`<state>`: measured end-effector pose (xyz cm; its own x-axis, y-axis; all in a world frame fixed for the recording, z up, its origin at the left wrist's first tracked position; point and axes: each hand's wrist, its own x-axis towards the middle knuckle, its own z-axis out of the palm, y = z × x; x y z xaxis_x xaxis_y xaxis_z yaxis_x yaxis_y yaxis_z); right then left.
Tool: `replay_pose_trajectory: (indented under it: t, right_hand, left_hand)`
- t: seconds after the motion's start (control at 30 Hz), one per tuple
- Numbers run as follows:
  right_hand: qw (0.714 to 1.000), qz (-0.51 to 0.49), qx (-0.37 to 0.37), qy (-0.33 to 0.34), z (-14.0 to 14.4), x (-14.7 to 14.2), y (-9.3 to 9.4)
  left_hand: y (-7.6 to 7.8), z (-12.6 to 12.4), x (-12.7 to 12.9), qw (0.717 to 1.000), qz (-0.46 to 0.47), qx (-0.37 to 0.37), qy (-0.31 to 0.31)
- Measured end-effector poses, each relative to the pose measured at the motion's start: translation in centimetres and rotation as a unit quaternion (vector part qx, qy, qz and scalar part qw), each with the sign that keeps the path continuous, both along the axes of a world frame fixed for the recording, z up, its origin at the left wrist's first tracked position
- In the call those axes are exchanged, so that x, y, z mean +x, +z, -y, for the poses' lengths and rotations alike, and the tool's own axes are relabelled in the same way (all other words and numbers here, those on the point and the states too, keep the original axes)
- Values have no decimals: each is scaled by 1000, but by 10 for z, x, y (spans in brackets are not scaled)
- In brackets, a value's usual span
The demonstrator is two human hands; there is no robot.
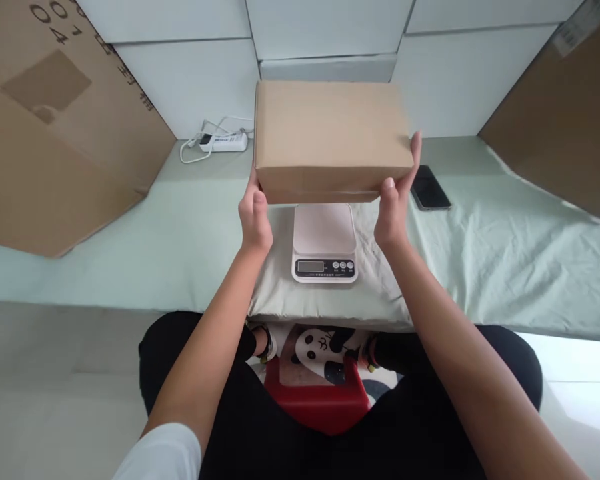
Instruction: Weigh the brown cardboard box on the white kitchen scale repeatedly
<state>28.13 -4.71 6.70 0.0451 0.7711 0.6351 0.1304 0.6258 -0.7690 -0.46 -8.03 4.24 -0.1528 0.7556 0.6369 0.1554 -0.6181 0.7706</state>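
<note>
Nearest, the left hand and the right hand each press flat against one end of a closed cardboard box, fingers partly open, so it stays level between them. The box hangs just above a small kitchen scale on the cloth-covered desk. Farther right lies a phone; far left, a power strip.

We've got the cardboard box held up over the scale, w/ only a thin gap between box bottom and scale top, so no hand fits through there. Left of the scale the sheeted table is open up to the big leaning carton and the power strip at the back. Right side is open too, except the phone just beside our right hand and another carton further out.
</note>
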Motion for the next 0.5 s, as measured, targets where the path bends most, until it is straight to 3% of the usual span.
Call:
replay_pose_trajectory:
  t: [0.1,0.23,0.37,0.5]
  right_hand:
    - [999,50,4,0,39,18,-3]
    - [996,91,22,-12,73,38,-34]
    - [996,83,32,-13,79,47,-55]
    - [997,75,10,-7,75,49,-52]
  left_hand:
    - [0,44,5,1000,19,-23,-4]
    - [-19,92,9,998,28,-65,1]
    - [-31,100,13,997,16,-69,4]
    - [-33,93,16,997,21,-81,1]
